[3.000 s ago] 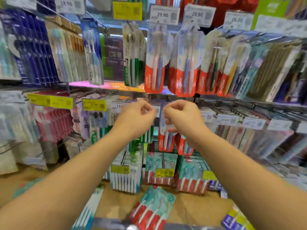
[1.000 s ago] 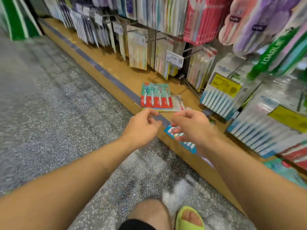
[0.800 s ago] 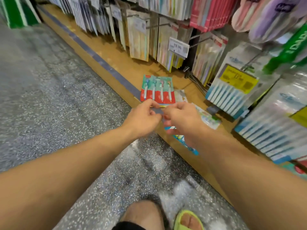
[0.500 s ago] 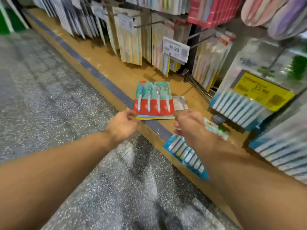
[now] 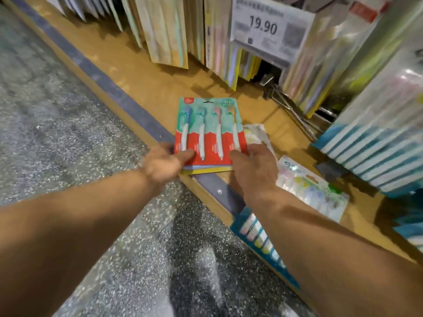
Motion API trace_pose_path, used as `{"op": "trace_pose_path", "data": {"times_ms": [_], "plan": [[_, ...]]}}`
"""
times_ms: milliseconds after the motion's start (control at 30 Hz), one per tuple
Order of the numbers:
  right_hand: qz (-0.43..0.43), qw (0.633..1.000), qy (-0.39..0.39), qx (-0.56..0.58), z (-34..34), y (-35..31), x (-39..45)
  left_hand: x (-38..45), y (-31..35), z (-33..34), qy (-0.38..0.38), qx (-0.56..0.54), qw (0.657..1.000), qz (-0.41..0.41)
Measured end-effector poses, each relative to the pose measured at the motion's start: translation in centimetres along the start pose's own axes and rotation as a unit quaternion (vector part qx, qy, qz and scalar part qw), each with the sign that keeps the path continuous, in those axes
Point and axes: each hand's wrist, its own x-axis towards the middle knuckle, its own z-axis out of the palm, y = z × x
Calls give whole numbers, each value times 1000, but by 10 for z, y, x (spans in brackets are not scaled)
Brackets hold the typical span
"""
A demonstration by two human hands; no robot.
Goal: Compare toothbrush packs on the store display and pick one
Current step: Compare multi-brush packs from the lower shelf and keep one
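A red and teal toothbrush pack (image 5: 209, 131) with several brushes lies flat on the low wooden shelf (image 5: 142, 74), on top of a yellow-edged pack (image 5: 206, 170). My left hand (image 5: 163, 162) grips its near left corner, thumb on the front. My right hand (image 5: 253, 168) holds its near right corner, fingers on the card. Both arms reach forward and down to it.
A clear pack (image 5: 312, 187) and a blue pack (image 5: 258, 239) lie on the shelf to the right, the blue one overhanging the edge. Hanging packs and a 19.90 price tag (image 5: 270, 26) fill the back. Speckled floor (image 5: 57, 106) is at the left.
I have bent down from the upper pegs to the bottom shelf. Both hands moved forward and closed on the near corners of the red and teal pack.
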Motion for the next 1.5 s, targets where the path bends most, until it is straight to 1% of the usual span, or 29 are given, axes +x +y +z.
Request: {"op": "trace_pose_path", "data": {"times_ms": [67,100,167,267,333,400,467,533,633,700,767,833,900,967,1033,1133,1267,1300,1367,1433,1500], "plan": [[6,1000,3,5,2,0,5,8,-7,2,7,-8,1000,-23],[13,1000,6,11,4,-1,7,10,-10,2,10,-31,999,-33],[36,999,19,3,8,1,11,13,-13,4,4,-106,993,-58],[51,998,7,-34,14,2,7,7,-15,1,-26,-190,976,-107],[57,998,-10,-26,18,2,2,2,-20,-4,-70,-222,961,-151],[75,997,-32,10,21,-1,-5,-6,-26,-9,-108,-237,949,-179],[106,991,-62,53,23,-2,-8,-15,-34,-13,-118,-278,932,-200],[115,988,-81,67,20,-3,-12,-26,-43,-14,-132,-325,912,-215],[118,989,-68,60,15,2,-20,-45,-52,-8,-155,-384,883,-220],[105,992,-50,42,12,7,-30,-54,-57,1,-156,-413,869,-221],[101,994,-35,39,9,12,-41,-63,-57,10,-159,-422,865,-221],[134,989,-38,52,3,11,-49,-72,-57,17,-168,-422,863,-222],[155,985,-82,2,-7,6,-58,-79,-58,23,-180,-422,862,-215],[143,977,-130,-86,-15,3,-63,-85,-58,27,-178,-418,865,-211],[134,971,-156,-125,-21,-1,-67,-90,-58,29,-167,-409,871,-215],[137,967,-157,-149,-25,1,-71,-95,-60,30,-136,-413,874,-217],[127,964,-140,-190,-21,4,-76,-102,-62,27,-106,-449,862,-210],[123,967,-130,-184,-19,5,-76,-105,-62,25,-107,-457,858,-207],[126,975,-123,-135,-14,7,-76,-111,-65,22,-116,-467,854,-197],[156,978,-133,-20,-10,12,-73,-119,-68,17,-134,-474,850,-186],[191,971,-121,80,-6,22,-63,-127,-71,14,-152,-477,848,-175]]}}
